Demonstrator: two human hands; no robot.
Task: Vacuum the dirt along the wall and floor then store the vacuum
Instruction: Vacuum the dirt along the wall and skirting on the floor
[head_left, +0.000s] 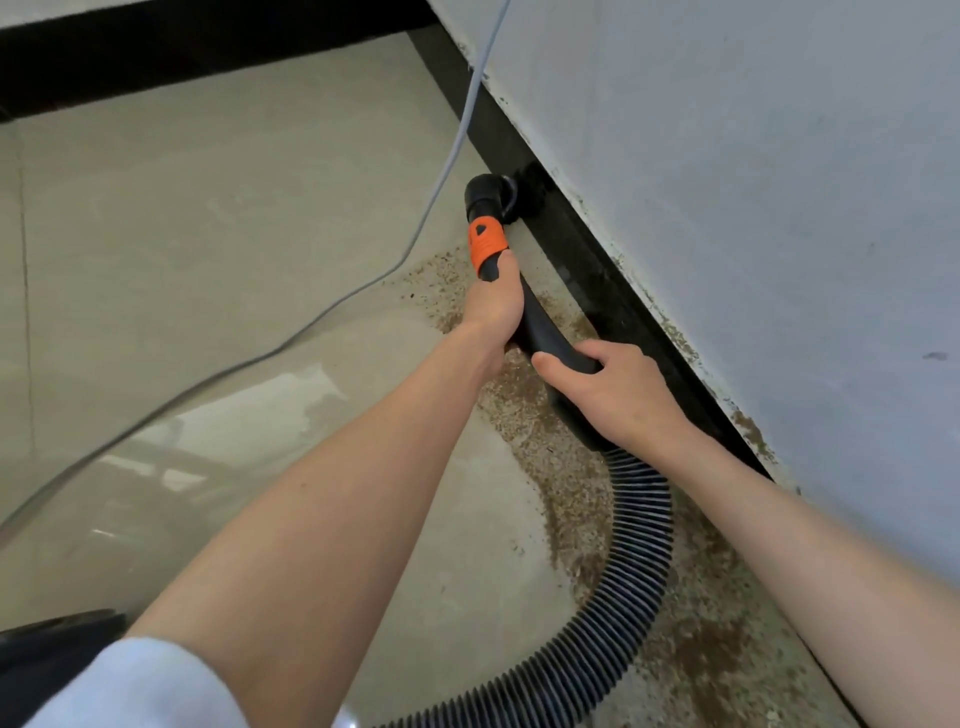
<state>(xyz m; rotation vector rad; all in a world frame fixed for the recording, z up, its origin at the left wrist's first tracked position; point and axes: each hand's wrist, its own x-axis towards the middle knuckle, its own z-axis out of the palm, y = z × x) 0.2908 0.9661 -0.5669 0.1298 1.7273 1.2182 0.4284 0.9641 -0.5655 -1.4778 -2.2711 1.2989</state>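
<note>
Brown dirt lies in a band on the floor along the black baseboard, and the brush nozzle of the vacuum touches this baseboard at the far end of the band. The left hand grips the black wand just below its orange collar, and the right hand holds the lower part near the ribbed hose, the fingers of both curled fully around it. To do this step well, the person should probably keep the brush pressed into the corner and draw it slowly back along the wall, so that the hose lying over the dirt does not scatter it.
</note>
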